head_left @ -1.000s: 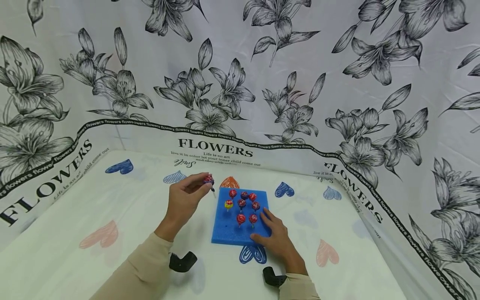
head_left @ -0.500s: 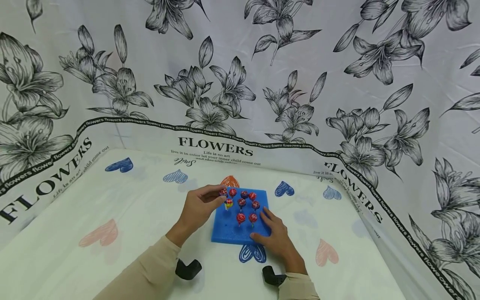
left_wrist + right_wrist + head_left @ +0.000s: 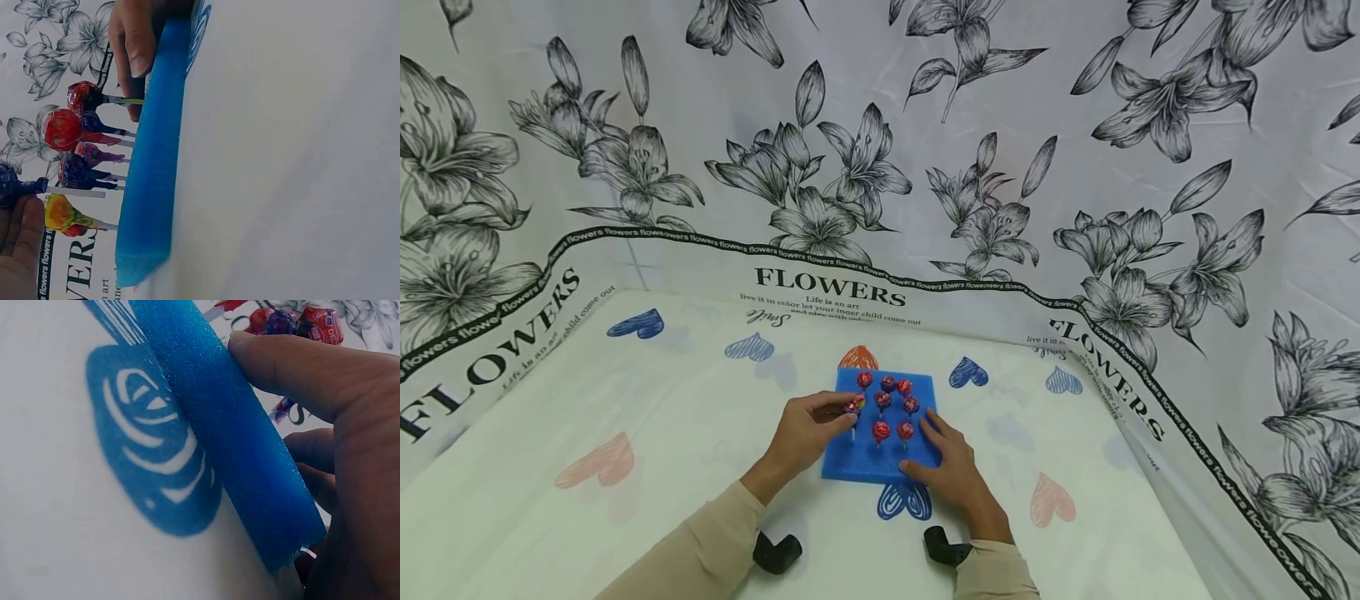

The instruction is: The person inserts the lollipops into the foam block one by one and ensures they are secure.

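Note:
My left hand [image 3: 808, 429] pinches a dark-wrapped lollipop [image 3: 14, 187] by its head, above the left side of a blue foam block [image 3: 868, 467]. In the left wrist view its white stick points at the foam, and the tip is a little apart from it. A yellow and red lollipop [image 3: 61, 214] stands close behind the held one. Several red and purple lollipops [image 3: 881, 430] stand upright in the foam. My right hand [image 3: 958, 475] rests on the block's right front corner, thumb [image 3: 269, 359] along the near edge and fingers spread over the right side.
A white cloth [image 3: 700, 442] printed with hearts covers the table, and a flowered curtain [image 3: 1000, 83] hangs behind. Black wrist devices [image 3: 777, 553] sit below both hands. A blue printed heart [image 3: 904, 502] lies just in front of the block.
My left hand has carried its lollipop from left of the foam to over its left edge, then slightly nearer me. The right hand stays on the block. The view has tilted slightly.

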{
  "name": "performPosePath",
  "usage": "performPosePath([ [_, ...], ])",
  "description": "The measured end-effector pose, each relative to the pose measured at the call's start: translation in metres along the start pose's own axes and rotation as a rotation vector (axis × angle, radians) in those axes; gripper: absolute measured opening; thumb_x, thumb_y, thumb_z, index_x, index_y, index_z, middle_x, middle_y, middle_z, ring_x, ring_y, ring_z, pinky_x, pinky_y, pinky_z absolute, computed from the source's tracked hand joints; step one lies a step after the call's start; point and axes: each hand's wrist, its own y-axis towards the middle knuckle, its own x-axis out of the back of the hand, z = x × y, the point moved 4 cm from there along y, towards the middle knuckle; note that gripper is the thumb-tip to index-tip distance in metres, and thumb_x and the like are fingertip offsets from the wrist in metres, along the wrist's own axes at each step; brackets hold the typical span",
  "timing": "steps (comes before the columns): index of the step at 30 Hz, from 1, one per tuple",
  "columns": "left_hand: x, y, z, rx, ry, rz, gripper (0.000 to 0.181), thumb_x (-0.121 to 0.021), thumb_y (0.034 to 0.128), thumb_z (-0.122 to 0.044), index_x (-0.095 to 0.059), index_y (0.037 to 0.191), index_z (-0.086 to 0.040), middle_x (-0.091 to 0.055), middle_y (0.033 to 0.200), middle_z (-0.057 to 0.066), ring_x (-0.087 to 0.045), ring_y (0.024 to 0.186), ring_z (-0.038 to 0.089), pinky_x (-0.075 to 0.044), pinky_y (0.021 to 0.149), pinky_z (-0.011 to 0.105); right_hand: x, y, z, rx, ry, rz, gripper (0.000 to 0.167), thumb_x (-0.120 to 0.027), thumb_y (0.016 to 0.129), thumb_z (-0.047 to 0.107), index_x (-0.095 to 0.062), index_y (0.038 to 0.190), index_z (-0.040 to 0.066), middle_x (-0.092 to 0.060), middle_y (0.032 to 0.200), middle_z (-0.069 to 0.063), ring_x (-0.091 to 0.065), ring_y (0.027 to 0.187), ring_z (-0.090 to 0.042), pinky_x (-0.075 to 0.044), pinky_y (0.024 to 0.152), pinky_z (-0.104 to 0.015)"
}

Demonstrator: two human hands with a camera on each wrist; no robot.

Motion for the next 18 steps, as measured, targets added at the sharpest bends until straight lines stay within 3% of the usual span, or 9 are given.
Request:
performPosePath([
  [9,-0.002,0.005,0.042,0.016,-0.009,-0.035,0.029,-0.069,0.0872,0.002,-0.067,0.116,0.004,-0.068,0.111,0.016,-0.066,0.099,0.029,-0.052,0.085,0.028,0.0,0.002,0.001,-0.003,-0.011,0.004,0.088,-0.071,0.078,0.054,-0.038,0.149,0.013,-0.025,0.157,-0.005,-0.017,0.14,-0.044,-0.032,0.099,-0.067],
  [15,0.001,0.005,0.047,-0.017,0.01,-0.034,0.026,-0.071,0.0863,0.0,-0.07,0.113,-0.001,-0.069,0.107,0.011,-0.067,0.096,0.024,-0.053,0.083,0.028,0.0,0.001,0.001,-0.006,-0.008,0.005,0.088,-0.071,0.078,0.054,-0.038,0.149,0.014,-0.024,0.157,-0.005,-0.017,0.14,-0.045,-0.032,0.098,-0.067],
  [18,0.0,0.001,0.033,-0.015,0.014,-0.035,0.026,-0.069,0.0864,0.003,-0.068,0.112,0.004,-0.068,0.107,0.016,-0.066,0.096,0.029,-0.053,0.083,0.029,0.0,0.001,0.001,0.003,-0.006,0.005,0.088,-0.071,0.078,0.053,-0.038,0.149,0.013,-0.025,0.157,-0.006,-0.018,0.139,-0.045,-0.033,0.098,-0.067],
])
